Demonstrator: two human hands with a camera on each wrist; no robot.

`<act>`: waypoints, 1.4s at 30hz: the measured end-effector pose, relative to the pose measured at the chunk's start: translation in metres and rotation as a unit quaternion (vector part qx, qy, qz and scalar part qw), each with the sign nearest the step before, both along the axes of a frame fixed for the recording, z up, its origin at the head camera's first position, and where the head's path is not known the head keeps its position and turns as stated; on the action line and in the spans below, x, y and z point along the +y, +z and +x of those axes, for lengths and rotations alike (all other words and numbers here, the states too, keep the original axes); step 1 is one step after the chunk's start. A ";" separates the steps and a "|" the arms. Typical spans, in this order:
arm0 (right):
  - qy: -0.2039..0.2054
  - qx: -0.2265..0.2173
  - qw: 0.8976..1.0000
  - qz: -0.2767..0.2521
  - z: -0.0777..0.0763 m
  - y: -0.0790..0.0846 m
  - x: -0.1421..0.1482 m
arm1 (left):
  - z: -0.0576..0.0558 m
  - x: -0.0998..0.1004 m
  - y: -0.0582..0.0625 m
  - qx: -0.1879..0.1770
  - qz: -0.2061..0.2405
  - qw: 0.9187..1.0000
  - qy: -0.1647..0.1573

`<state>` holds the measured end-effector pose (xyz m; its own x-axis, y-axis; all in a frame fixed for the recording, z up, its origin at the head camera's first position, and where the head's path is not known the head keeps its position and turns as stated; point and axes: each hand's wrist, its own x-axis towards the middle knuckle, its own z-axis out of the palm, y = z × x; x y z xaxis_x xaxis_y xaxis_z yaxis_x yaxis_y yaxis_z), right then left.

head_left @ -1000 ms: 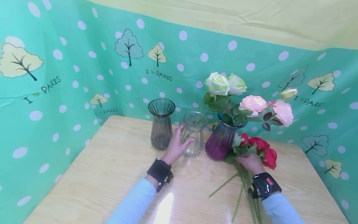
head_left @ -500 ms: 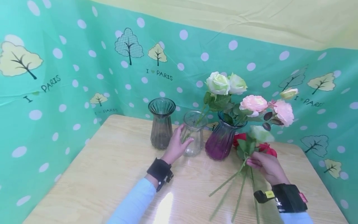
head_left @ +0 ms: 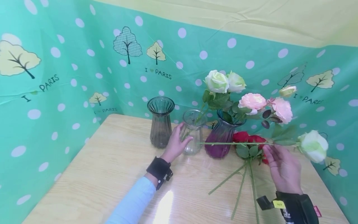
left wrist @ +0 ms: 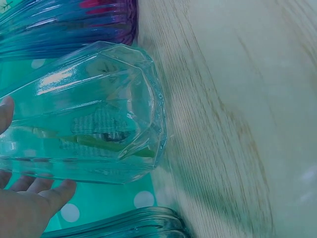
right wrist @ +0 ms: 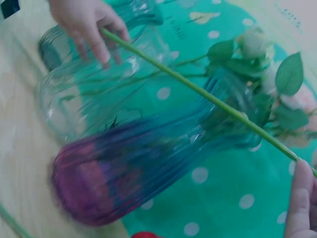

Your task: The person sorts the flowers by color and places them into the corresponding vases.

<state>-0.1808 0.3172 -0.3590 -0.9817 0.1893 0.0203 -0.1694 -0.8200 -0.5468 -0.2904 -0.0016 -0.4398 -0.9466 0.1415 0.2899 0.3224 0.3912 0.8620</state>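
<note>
My left hand (head_left: 176, 144) holds the clear glass vase (head_left: 197, 135) by its side, thumb in front and fingers round the left. The left wrist view shows a green stem (left wrist: 94, 141) inside that vase. White roses (head_left: 217, 81) rise from its mouth. My right hand (head_left: 286, 169) pinches the stem of a single white rose (head_left: 312, 146) just below its leaves. This rose lies almost level in the air, bloom to the right, its stem (right wrist: 198, 89) crossing in front of the purple vase (head_left: 219, 149) with the cut end near the clear vase.
Pink flowers (head_left: 253, 102) lean right out of the purple vase. Red roses (head_left: 249, 137) lie on the table (head_left: 112, 174) behind the right hand, their stems pointing forward. A smoky grey vase (head_left: 160, 130) stands left of the clear one. A green printed cloth (head_left: 84, 68) hangs behind.
My right hand has lifted a white rose off the pile of red roses, moved right and turned it from steep to nearly level. The left hand has stayed on the clear vase.
</note>
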 end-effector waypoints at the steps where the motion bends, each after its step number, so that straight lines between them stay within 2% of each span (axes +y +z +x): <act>1: -0.021 -0.004 1.000 -0.012 0.001 0.002 -0.001 | 0.000 0.000 0.000 -0.001 -0.001 1.000 0.000; 6: -0.103 -0.028 0.992 -0.074 0.004 0.014 -0.006 | -0.001 0.000 0.000 -0.001 -0.003 1.000 0.000; 9: -0.145 -0.032 0.985 -0.092 0.004 0.021 -0.009 | -0.001 0.000 0.000 0.001 -0.001 1.000 -0.001; 15: -0.225 -0.004 0.972 -0.071 0.002 0.031 -0.027 | -0.001 0.000 -0.001 0.000 0.001 1.000 -0.002; 18: -0.255 0.028 0.966 -0.030 0.001 0.035 -0.040 | -0.001 0.000 -0.002 0.001 -0.001 1.000 -0.003; 21: -0.277 0.081 0.957 0.016 -0.002 0.039 -0.052 | -0.001 0.000 -0.003 0.002 -0.003 1.000 -0.004; 24: -0.279 0.132 0.949 0.068 -0.005 0.042 -0.062 | -0.001 0.000 -0.003 0.002 -0.004 1.000 -0.002; 27: -0.274 0.154 0.942 0.117 -0.007 0.045 -0.069 | -0.001 0.000 -0.003 0.002 -0.002 1.000 -0.001; 33: -0.286 0.154 0.921 0.214 -0.011 0.051 -0.081 | -0.001 0.000 -0.002 0.001 -0.004 1.000 -0.001; 39: -0.293 0.107 0.898 0.311 -0.015 0.057 -0.094 | 0.001 0.000 -0.001 0.005 -0.002 1.000 -0.001; 42: -0.278 0.122 0.894 0.329 -0.017 0.058 -0.100 | 0.002 -0.001 0.000 0.007 0.001 1.000 -0.002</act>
<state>-0.1982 0.2168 -0.3012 -0.6912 0.5152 0.5068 -0.6304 -0.0868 -0.7714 -0.2887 -0.0021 -0.4401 -0.9419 0.1448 0.3030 0.3358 0.3873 0.8586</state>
